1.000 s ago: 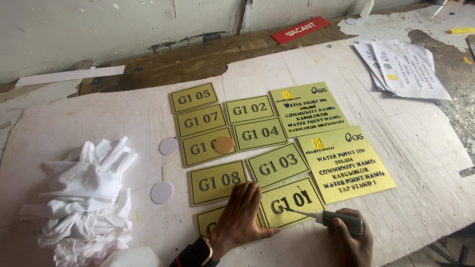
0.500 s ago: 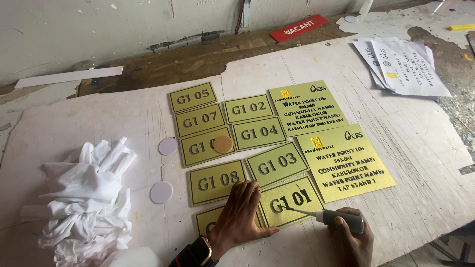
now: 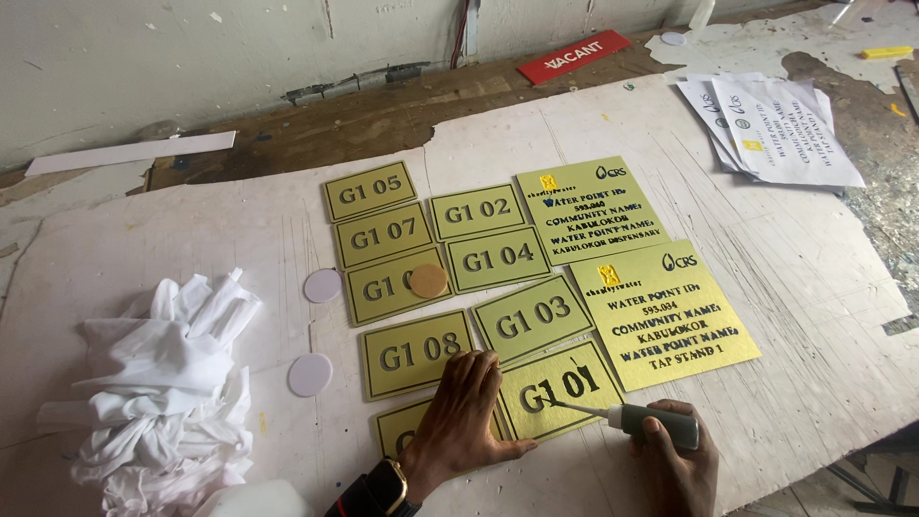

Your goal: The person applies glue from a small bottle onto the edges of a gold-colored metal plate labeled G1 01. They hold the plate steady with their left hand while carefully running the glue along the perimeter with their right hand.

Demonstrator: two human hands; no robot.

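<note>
Two hands low in frame, both yours. Far left: crumpled white cloth (image 3: 158, 383) heaped on the white board (image 3: 814, 316), untouched. Just right of it, two pale round discs (image 3: 311, 374), one above the other, beside the gold plates. A tan disc (image 3: 428, 280) sits on one small plate, covering part of its marking. Your left hand (image 3: 464, 416), watch (image 3: 391, 485) on the wrist, lies flat with fingers spread, pressing down where the lower small plates meet; fingertips touch the left edge of the gold plate being worked (image 3: 560, 388). It grips nothing. That plate lies at the bottom of the plate group, slightly tilted, part of its engraved characters filled black, part still bare. Your right hand (image 3: 675, 460) is closed around a small grey applicator bottle (image 3: 651, 423), thin nozzle tip on the plate's engraved characters. Above right: two larger gold plates with blue lettering (image 3: 661, 316). Far right, top: stack of printed paper sheets (image 3: 775, 129); a red sign (image 3: 574, 56) lies near the wall.
</note>
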